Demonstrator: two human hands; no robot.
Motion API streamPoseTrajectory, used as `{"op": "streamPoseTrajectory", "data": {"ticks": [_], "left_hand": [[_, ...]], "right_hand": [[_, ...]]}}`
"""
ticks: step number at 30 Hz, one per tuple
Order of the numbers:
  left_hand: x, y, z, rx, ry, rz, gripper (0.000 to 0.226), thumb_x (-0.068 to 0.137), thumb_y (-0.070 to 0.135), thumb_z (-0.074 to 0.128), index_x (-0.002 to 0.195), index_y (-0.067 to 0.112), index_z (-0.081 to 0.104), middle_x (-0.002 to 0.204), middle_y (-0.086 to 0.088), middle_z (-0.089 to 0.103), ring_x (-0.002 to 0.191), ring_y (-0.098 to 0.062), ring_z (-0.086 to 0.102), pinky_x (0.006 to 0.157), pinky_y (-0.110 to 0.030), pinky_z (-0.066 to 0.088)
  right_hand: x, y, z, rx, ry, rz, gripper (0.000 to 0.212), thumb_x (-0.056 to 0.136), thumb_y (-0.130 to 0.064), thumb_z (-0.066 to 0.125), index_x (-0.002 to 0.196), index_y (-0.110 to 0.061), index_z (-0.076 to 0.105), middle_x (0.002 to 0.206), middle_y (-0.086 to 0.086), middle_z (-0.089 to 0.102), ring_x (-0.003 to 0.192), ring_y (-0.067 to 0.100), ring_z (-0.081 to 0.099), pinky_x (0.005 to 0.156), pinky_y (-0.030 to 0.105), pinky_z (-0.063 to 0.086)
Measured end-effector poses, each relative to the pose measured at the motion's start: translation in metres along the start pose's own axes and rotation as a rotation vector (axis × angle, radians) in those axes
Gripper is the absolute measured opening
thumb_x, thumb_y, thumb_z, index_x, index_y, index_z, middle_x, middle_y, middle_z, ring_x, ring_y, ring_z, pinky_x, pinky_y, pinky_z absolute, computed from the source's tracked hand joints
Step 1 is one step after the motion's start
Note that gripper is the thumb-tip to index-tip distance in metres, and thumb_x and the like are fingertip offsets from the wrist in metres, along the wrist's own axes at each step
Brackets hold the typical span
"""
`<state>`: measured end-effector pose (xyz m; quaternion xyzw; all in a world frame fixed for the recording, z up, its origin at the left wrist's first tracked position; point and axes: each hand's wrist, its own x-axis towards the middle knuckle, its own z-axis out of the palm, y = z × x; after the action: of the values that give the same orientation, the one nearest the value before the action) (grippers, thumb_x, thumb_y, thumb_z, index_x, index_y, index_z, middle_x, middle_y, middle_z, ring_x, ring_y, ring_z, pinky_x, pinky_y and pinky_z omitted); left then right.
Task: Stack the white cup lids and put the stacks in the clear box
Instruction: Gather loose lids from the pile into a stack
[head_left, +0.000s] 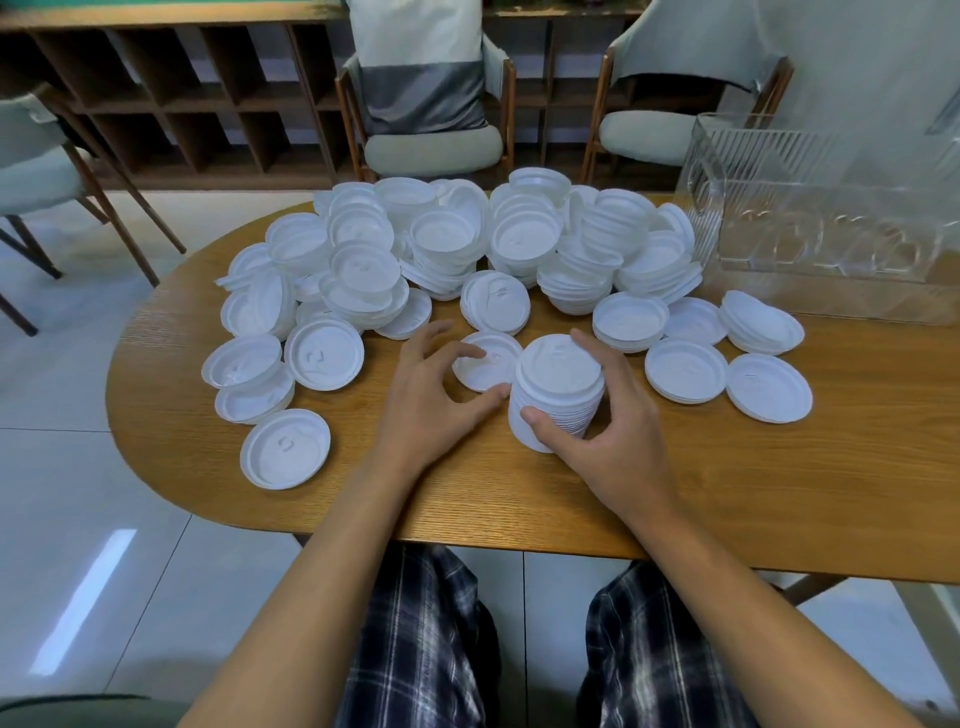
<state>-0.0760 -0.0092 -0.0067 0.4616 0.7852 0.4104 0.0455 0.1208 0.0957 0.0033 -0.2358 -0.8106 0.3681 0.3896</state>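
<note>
The box, right of the stack, is running off-frame. Your right hand is gripping the stack; your left hand, arched wide, is touching the lid beside it, hold unclear.

A: Where does this view look from?
B: From the person's head (wide-angle, edges bowed), facing forward and down across the wooden table, close above it, a chair beyond.
</note>
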Motion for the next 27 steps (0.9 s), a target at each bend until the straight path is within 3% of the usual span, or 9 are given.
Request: {"op": "streamPoseTrajectory", "data": {"ticks": [2, 3, 5, 8, 14, 18, 21, 24, 27], "left_hand": [[0.002, 0.0, 0.001, 0.022, -0.03, -0.008, 0.05, 0.076, 0.051, 0.088, 0.117, 0.027, 0.073, 0.149, 0.004, 0.052, 0.14, -0.008, 0.044, 0.11, -0.011, 0.031], [0.002, 0.001, 0.002, 0.039, -0.037, -0.006, 0.05, 0.076, 0.052, 0.088, 0.116, 0.027, 0.073, 0.145, 0.004, 0.056, 0.137, -0.011, 0.049, 0.112, -0.023, 0.04], [0.002, 0.001, 0.004, 0.039, -0.005, -0.005, 0.049, 0.076, 0.051, 0.088, 0.114, 0.025, 0.073, 0.133, 0.004, 0.064, 0.126, -0.012, 0.058, 0.106, -0.038, 0.049], [-0.002, 0.006, -0.002, -0.036, 0.076, 0.012, 0.061, 0.076, 0.042, 0.093, 0.127, 0.024, 0.066, 0.129, 0.011, 0.066, 0.12, -0.005, 0.06, 0.101, -0.034, 0.051], [-0.001, 0.028, -0.036, -0.13, -0.014, 0.079, 0.088, 0.075, 0.032, 0.095, 0.15, 0.031, 0.049, 0.142, 0.021, 0.059, 0.128, 0.005, 0.054, 0.103, -0.019, 0.046], [0.007, 0.042, -0.05, -0.19, -0.069, 0.136, 0.08, 0.073, 0.022, 0.095, 0.144, 0.027, 0.057, 0.139, 0.019, 0.062, 0.133, -0.001, 0.055, 0.112, -0.03, 0.047], [0.014, 0.056, -0.051, -0.34, -0.196, 0.086, 0.073, 0.076, 0.015, 0.093, 0.139, 0.029, 0.06, 0.137, 0.016, 0.063, 0.126, -0.006, 0.062, 0.107, -0.037, 0.054], [0.021, 0.066, -0.048, -0.365, -0.325, 0.084, 0.067, 0.079, 0.014, 0.091, 0.137, 0.031, 0.063, 0.137, 0.016, 0.064, 0.124, -0.007, 0.063, 0.102, -0.036, 0.057], [0.024, 0.072, -0.043, -0.351, -0.419, 0.115, 0.068, 0.081, 0.012, 0.089, 0.14, 0.034, 0.063, 0.139, 0.016, 0.062, 0.131, -0.005, 0.058, 0.109, -0.034, 0.051]], "right_hand": [[0.0, 0.001, 0.0, 0.002, -0.006, 0.003, 0.08, 0.079, -0.037, 0.09, 0.147, -0.018, 0.052, 0.139, -0.009, 0.057, 0.134, -0.002, 0.048, 0.108, 0.012, 0.037], [0.001, 0.001, 0.0, 0.004, -0.009, 0.005, 0.08, 0.079, -0.037, 0.09, 0.147, -0.017, 0.051, 0.139, -0.01, 0.057, 0.134, -0.002, 0.048, 0.108, 0.011, 0.037], [0.001, 0.001, 0.0, 0.01, -0.011, 0.008, 0.081, 0.079, -0.037, 0.09, 0.147, -0.017, 0.051, 0.139, -0.01, 0.056, 0.134, -0.002, 0.048, 0.108, 0.011, 0.036], [0.001, 0.001, 0.0, 0.018, -0.01, 0.009, 0.08, 0.079, -0.035, 0.09, 0.147, -0.018, 0.051, 0.138, -0.012, 0.056, 0.134, -0.001, 0.048, 0.108, 0.011, 0.036], [0.001, 0.002, -0.001, 0.014, -0.012, 0.002, 0.079, 0.08, -0.036, 0.09, 0.146, -0.021, 0.051, 0.137, -0.012, 0.055, 0.134, 0.0, 0.049, 0.108, 0.013, 0.037], [0.001, 0.001, -0.001, 0.011, -0.015, 0.002, 0.079, 0.079, -0.037, 0.089, 0.147, -0.023, 0.05, 0.137, -0.012, 0.055, 0.134, 0.0, 0.048, 0.107, 0.011, 0.036], [0.001, 0.0, -0.001, 0.006, -0.019, 0.003, 0.08, 0.08, -0.037, 0.09, 0.147, -0.022, 0.05, 0.138, -0.012, 0.055, 0.133, 0.0, 0.049, 0.107, 0.012, 0.037], [0.002, -0.001, -0.001, 0.023, -0.027, 0.004, 0.08, 0.081, -0.036, 0.089, 0.148, -0.02, 0.05, 0.14, -0.01, 0.056, 0.134, 0.004, 0.051, 0.108, 0.018, 0.042], [0.003, -0.003, -0.001, 0.06, -0.038, -0.001, 0.079, 0.086, -0.036, 0.084, 0.153, -0.015, 0.047, 0.145, -0.006, 0.056, 0.139, 0.007, 0.05, 0.112, 0.024, 0.042]]}}
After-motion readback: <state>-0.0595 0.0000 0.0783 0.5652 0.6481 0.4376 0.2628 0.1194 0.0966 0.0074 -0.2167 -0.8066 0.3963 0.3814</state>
